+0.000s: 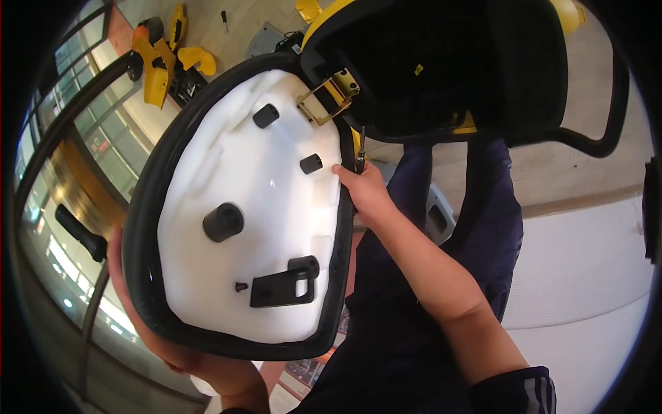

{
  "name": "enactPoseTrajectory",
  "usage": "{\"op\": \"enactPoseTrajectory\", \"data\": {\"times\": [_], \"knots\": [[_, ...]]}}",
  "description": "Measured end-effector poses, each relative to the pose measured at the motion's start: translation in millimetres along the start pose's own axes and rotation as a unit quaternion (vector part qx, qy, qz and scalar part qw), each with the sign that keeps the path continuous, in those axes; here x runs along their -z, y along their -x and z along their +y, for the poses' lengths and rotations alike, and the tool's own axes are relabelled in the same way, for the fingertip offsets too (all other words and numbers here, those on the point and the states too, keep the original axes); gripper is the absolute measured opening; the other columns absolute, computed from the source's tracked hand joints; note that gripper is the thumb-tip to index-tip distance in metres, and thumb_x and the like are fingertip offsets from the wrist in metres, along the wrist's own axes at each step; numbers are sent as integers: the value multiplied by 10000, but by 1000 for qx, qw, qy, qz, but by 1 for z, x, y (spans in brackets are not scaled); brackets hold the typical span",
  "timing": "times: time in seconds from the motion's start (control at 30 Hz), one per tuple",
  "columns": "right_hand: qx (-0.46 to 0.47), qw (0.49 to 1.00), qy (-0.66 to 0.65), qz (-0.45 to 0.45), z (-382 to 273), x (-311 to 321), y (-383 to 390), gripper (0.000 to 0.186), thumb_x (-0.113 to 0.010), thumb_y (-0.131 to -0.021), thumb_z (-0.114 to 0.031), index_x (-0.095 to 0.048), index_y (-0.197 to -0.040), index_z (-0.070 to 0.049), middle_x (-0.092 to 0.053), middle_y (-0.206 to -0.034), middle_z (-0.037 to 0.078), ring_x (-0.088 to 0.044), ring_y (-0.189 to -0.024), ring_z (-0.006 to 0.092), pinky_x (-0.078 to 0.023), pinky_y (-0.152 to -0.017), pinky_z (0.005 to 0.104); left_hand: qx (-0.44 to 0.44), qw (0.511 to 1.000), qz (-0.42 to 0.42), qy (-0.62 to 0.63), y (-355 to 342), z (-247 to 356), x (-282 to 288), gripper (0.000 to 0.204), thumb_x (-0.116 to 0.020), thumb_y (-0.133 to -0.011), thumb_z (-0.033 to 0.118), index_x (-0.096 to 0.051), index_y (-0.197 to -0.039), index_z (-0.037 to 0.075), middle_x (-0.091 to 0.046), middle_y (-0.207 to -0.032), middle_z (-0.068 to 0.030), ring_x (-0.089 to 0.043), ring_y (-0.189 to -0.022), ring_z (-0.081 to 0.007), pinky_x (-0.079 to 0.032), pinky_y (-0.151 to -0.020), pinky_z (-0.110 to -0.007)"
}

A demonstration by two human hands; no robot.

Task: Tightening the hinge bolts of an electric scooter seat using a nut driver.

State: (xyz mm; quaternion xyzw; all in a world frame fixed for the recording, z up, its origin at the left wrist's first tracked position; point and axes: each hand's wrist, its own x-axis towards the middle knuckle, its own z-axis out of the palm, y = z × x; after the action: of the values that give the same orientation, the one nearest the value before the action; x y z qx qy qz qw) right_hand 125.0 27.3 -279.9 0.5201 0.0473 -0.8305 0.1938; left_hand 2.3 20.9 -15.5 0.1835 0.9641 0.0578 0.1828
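Note:
A black-rimmed cushioned piece (141, 262) with a white foam inner face (221, 159) is tilted toward me. Black cylindrical fittings (223, 222) and a slotted black plate (276, 290) sit on it. My left hand (165, 348) grips its left, lower side, fingers partly hidden. My right hand (365, 190) is closed on its right edge, thumb on the rim, beside an upright slim metal tool (360, 152); whether I also hold that tool is unclear. A brass-coloured hinged bracket (324, 96) lies between this piece and a large black, yellow-edged panel (448, 69) with a tubular loop.
Yellow and black parts (157, 76) and a small screwdriver (224, 21) lie on the floor (579, 186) at the back. My legs (483, 207) are below. A glazed, metal-framed surface (76, 159) fills the left, and a white padded surface (579, 276) lies at right.

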Motion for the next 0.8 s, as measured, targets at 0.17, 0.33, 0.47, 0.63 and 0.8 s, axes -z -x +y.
{"op": "enactPoseTrajectory", "data": {"times": [0.17,0.33,0.47,0.63,0.8], "knots": [[21,1000,13,-2,2,10,-8,169,-605,-802,-109,-577,-905,21,-604,-746,48,-560,-621,116,-450,-582,263,186,919,-196,288,-121,-22,-20,502,-386,-917,318,-344,-1331,38,-448,-1262,-175,-456,-1158,-199,-365,-980,-294],[12,1000,-8,-18,0,13,-1,156,-596,-803,-106,-570,-896,17,-603,-751,51,-563,-626,119,-449,-590,263,226,813,-446,298,-183,-28,-59,498,-484,-881,273,-373,-1295,19,-473,-1216,-125,-480,-1106,-162,-395,-938,-274],[-24,998,-50,-29,-1,17,-4,141,-598,-792,-96,-579,-885,9,-611,-769,51,-571,-659,120,-449,-620,263,276,743,-536,292,-199,5,-71,395,-492,-838,188,-430,-1202,47,-528,-1126,-105,-517,-1035,-134,-418,-898,-257],[1,998,-57,5,-20,32,5,241,-596,-758,-60,-604,-985,20,-631,-815,68,-591,-681,128,-462,-639,253,248,806,-459,279,-182,6,-73,295,-480,-792,153,-459,-1071,59,-526,-1003,-70,-549,-864,-118,-451,-775,-223],[-35,998,-50,6,-36,30,9,189,-573,-747,-40,-605,-914,43,-626,-766,85,-589,-632,150,-467,-599,265,303,809,-405,300,-174,20,-66,281,-473,-804,163,-460,-1069,73,-510,-982,-52,-525,-852,-97,-417,-777,-218]]}}
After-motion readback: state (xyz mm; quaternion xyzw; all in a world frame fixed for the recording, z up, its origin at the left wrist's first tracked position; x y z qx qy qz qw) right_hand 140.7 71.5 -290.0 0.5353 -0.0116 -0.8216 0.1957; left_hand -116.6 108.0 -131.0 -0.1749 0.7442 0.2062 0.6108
